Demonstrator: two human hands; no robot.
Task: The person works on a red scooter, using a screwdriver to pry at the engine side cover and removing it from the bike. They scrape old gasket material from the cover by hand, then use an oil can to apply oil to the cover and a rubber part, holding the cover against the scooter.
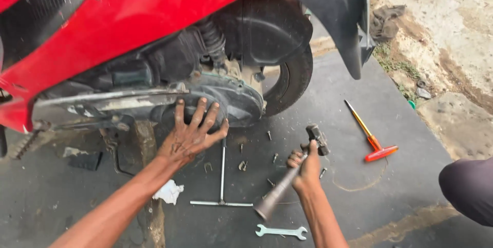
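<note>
Spanner: open-ended spanner point(281, 232) lies flat on the dark floor mat point(390, 124), nearest of all, just near of the right hand.
T-wrench: silver T-handled wrench point(222, 186) lies on the mat between the 2 forearms, crossbar near, shaft pointing far toward the engine.
Rag: white crumpled rag point(168, 192) sits just left of the T-wrench, beside the left forearm.
Right hand: right hand point(307, 168) has its fingers wrapped tight around the shaft of a hammer point(292, 173), gripping close below the head; the metal head points far and right, the thick handle end slants near and left, off the mat.
Bolts: several small bolts point(257, 158) are scattered on the mat between the 2 hands.
Screwdriver: red T-handled driver point(371, 136) with a yellow shaft lies to the right, well apart from the hammer.
Left hand: left hand point(191, 130) is pressed flat, fingers spread wide, against the round black engine cover point(226, 101); it grips nothing.
Scooter: red scooter point(128, 16) stands across the far side, body panel above the engine cover, rear tyre point(294, 81) to the right of it.
Ground: bare concrete point(452, 32) with a dark cloth point(386, 21) lies far right, beyond the mat.
</note>
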